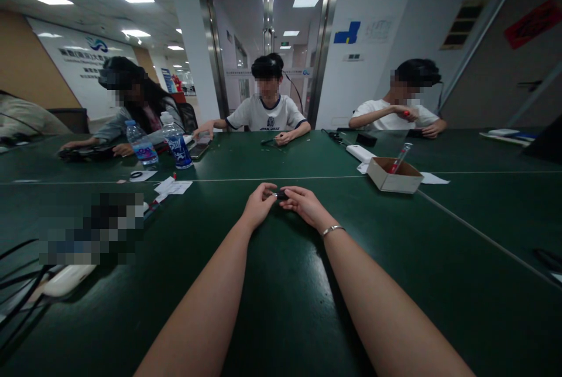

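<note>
Both my hands meet over the middle of the green table (290,283). Between them is a small black object with a bright, metal-looking end (281,195); its exact kind is too small to make out. My right hand (305,204) pinches the black body between thumb and fingers. At the bright left end, the fingers and thumb of my left hand (260,206) are closed on it. The fingers partly cover the object. A silver bracelet (333,229) circles my right wrist.
An open cardboard box (395,182) with a red-handled tool (400,157) stands ahead right, near a white power bank-like block (360,153). Two bottles (178,143), paper scraps (173,187) and cables (26,289) lie left. Three people with headsets sit across the table, hands on small items.
</note>
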Available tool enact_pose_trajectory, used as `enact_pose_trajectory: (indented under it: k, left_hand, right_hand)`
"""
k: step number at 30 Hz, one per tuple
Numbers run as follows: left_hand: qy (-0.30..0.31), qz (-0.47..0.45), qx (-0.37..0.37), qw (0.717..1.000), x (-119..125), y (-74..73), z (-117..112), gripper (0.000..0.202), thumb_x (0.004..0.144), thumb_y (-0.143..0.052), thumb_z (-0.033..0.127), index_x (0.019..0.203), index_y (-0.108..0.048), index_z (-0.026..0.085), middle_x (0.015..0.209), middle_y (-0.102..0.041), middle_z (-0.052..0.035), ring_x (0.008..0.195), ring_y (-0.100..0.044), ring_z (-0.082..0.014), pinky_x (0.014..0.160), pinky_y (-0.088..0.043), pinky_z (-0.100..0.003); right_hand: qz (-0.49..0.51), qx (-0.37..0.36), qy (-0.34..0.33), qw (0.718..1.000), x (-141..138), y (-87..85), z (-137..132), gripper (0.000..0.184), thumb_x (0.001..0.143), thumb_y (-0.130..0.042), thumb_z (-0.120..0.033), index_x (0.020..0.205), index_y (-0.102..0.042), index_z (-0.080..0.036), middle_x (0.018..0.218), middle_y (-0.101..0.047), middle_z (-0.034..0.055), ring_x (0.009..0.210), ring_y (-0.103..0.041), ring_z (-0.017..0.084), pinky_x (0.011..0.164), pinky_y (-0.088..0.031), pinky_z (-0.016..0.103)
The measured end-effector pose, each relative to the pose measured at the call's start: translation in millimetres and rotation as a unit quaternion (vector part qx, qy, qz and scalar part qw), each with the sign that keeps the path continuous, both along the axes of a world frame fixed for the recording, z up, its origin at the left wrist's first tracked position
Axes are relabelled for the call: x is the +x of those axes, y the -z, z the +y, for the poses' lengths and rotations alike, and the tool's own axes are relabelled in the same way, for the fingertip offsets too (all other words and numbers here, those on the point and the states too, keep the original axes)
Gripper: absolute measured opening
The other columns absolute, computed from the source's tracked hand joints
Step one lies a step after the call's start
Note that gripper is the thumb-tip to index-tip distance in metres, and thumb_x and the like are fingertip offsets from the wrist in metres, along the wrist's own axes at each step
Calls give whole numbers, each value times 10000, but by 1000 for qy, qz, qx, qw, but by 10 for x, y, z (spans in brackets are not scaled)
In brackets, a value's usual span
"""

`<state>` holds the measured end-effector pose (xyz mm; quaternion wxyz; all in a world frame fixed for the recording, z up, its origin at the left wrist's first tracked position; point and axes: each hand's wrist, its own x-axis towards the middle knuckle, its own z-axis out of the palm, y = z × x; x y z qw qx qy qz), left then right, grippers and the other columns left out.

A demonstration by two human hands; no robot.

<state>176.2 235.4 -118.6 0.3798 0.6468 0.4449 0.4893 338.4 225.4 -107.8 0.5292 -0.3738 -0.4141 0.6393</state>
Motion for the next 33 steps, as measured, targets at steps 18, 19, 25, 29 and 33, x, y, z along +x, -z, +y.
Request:
enact_pose_trajectory:
  k: [18, 19, 25, 29, 33]
  left_hand:
    - [21, -29, -30, 999, 6, -15, -8, 301, 806, -492, 240, 1091, -564, 179, 733, -549, 11, 548, -483, -86, 514, -365, -197]
    - [23, -28, -27, 999, 3, -9, -4, 311, 798, -495, 230, 1097, -563, 182, 739, -550, 11, 552, -486, -86, 517, -367, -197]
    - [29, -11, -26, 999, -4, -8, -5, 293, 821, -472, 259, 1085, -574, 183, 727, -550, 8, 557, -480, -93, 533, -378, -205]
    - [38, -12, -29, 999, -5, -22, -20, 282, 839, -454, 275, 1072, -580, 180, 672, -529, 13, 553, -473, -103, 532, -379, -210]
    - [31, -2, -16, 999, -4, -20, -18, 296, 789, -526, 251, 1070, -593, 188, 799, -568, -8, 596, -501, -100, 558, -404, -214]
  right_hand:
    - [-4, 18, -22, 1000, 24, 39, 22, 91, 846, -673, -127, 934, -660, -112, 778, -704, 75, 619, -684, 146, 603, -564, 218]
    - [-5, 18, -24, 1000, 25, 42, 24, 92, 843, -677, -131, 932, -660, -114, 784, -705, 75, 615, -682, 144, 599, -564, 215]
    - [-6, 20, -22, 1000, 23, 40, 24, 93, 834, -698, -147, 916, -665, -116, 761, -702, 73, 614, -683, 144, 587, -567, 208]
    - [-6, 19, -17, 1000, 19, 33, 20, 76, 842, -686, -131, 913, -666, -113, 758, -699, 74, 605, -680, 145, 584, -566, 214]
    - [-5, 17, -16, 1000, 16, 33, 20, 75, 843, -677, -120, 916, -665, -112, 770, -701, 79, 598, -676, 141, 583, -562, 213]
